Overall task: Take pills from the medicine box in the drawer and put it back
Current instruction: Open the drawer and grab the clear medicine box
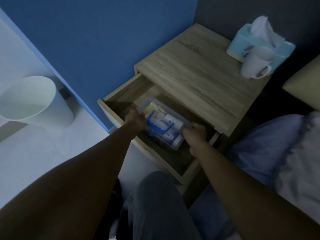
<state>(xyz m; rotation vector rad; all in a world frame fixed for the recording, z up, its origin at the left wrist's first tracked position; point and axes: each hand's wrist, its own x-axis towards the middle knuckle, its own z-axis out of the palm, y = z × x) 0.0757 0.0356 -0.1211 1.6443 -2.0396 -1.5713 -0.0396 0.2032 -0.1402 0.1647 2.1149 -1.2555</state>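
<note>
The wooden drawer [119, 97] of the bedside table is pulled open. Inside it lies a clear plastic medicine box [164, 123] with a blue handle on its lid; packets and tubes show through the plastic. My left hand [136, 118] grips the box's left end. My right hand [194, 134] grips its right end. The box sits tilted inside the drawer, held between both hands. Whether it rests on the drawer's bottom or is slightly lifted, I cannot tell.
On the table top [199, 78] at the far right stand a white mug [256, 64] and a blue tissue pack [259, 40]. A pale bin [32, 101] stands on the floor at the left. A bed with bedding [285, 148] is on the right; my knee [159, 201] is below.
</note>
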